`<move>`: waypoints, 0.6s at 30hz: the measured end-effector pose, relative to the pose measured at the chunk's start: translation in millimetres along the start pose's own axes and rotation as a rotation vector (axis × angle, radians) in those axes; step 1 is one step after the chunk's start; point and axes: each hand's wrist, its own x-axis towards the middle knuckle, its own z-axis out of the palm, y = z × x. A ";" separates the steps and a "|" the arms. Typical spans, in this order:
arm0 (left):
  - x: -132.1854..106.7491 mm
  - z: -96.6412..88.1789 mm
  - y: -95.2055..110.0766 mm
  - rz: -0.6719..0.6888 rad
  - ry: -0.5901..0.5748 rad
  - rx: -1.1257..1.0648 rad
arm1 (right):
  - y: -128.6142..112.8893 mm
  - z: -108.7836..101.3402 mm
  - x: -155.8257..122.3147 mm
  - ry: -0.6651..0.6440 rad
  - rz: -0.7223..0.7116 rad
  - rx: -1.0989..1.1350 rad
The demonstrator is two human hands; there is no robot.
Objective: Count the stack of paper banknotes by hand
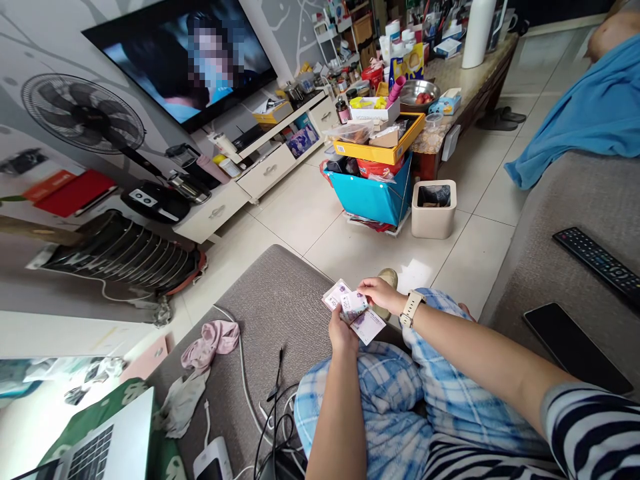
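Several purple-and-white banknotes are spread between my two hands above my lap. My left hand holds them from below, with its thumb over the notes. With the fingers pinched, my right hand grips the upper right edge of one banknote; a cream watch is on that wrist. Under my forearms are blue-and-white checked trousers. Part of the notes is hidden behind my left fingers and thumb, and I cannot tell how many there are.
On the sofa lie a black phone and a remote control to the right, and cables, a pink cloth and a laptop to the left. A beige bin stands ahead beside a cluttered table.
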 end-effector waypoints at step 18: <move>-10.7 5.3 5.4 -0.028 0.012 0.065 | -4.1 -1.2 -3.0 -0.067 -0.003 -0.023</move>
